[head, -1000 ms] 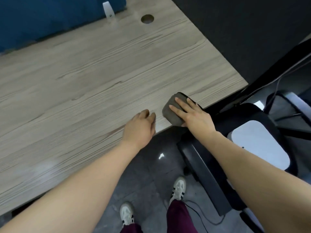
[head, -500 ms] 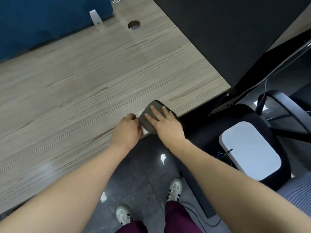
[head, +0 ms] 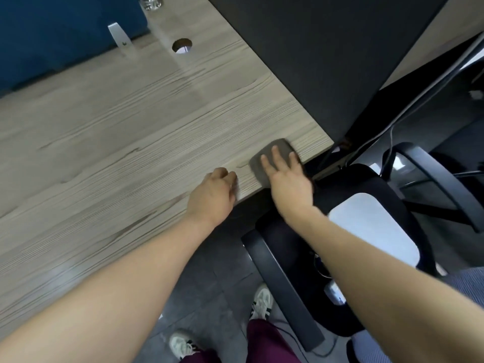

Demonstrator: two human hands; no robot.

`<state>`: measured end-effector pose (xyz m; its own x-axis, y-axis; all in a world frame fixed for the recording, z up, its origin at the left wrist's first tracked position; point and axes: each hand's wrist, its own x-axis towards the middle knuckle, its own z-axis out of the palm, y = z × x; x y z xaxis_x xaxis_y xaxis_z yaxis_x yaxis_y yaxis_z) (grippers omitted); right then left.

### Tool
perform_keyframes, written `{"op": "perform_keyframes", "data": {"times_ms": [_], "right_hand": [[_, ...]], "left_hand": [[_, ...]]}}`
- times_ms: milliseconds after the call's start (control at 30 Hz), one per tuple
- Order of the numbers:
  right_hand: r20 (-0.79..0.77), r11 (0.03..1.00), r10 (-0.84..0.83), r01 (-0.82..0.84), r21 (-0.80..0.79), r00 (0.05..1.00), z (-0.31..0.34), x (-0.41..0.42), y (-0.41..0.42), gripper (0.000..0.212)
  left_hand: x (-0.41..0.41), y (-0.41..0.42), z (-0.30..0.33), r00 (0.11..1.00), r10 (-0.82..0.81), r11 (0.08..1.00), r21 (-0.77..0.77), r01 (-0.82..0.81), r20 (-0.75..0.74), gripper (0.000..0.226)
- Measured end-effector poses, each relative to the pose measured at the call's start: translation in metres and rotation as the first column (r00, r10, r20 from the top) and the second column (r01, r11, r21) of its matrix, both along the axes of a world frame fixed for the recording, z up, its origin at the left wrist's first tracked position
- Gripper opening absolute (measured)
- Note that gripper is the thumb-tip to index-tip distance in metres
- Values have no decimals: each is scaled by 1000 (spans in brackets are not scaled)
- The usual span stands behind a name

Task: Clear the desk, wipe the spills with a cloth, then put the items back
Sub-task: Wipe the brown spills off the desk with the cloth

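Note:
A folded grey cloth (head: pixel 277 150) lies on the wooden desk (head: pixel 131 132) near its front right corner. My right hand (head: pixel 285 176) presses flat on the cloth, fingers spread over it. My left hand (head: pixel 212 195) rests at the desk's front edge just left of the cloth, fingers curled, with nothing visible in it. The desk surface shows no other items.
A blue partition (head: pixel 52 35) runs along the desk's back, with a metal bracket (head: pixel 119 35) and a cable hole (head: pixel 182 45). A dark panel (head: pixel 327 61) borders the right side. A black office chair (head: pixel 366 231) stands right of the desk, with cables on the floor.
My right hand slid the cloth left along the front edge toward my left hand, then back right toward the corner. The left hand stayed at the edge.

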<state>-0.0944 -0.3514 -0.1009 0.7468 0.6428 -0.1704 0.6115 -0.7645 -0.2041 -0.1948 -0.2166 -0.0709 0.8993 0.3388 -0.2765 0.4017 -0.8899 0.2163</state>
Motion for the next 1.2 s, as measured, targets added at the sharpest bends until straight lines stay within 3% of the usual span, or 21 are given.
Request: {"op": "perform_keyframes", "data": {"times_ms": [167,300,600,800,967,1200], "right_hand": [[-32,986,165,-165,5,986,-3,20,-13,70],[-87,995,46,-53,-81,995,5,75,-33,85],[-180,978,11,-47,-201,984,16,107,-26,96],[-201,983,-100,66,-171,974,18,96,-29,91],[-213,967,-182,135,-218,960,21,88,-22,85],[-275,951,-124,34,-308,953,35,51,1,80]], "left_hand": [[21,-11,1,999,-32,999,-24,32,-16,39],[39,-16,2,999,-32,998,-46,32,0,38],[53,-21,-4,997,-69,997,40,70,-19,37],[56,-24,-4,997,-59,997,35,61,-54,36],[54,-14,0,994,-77,995,-76,72,-74,41],[33,12,4,996,-71,995,-71,67,-52,40]]}}
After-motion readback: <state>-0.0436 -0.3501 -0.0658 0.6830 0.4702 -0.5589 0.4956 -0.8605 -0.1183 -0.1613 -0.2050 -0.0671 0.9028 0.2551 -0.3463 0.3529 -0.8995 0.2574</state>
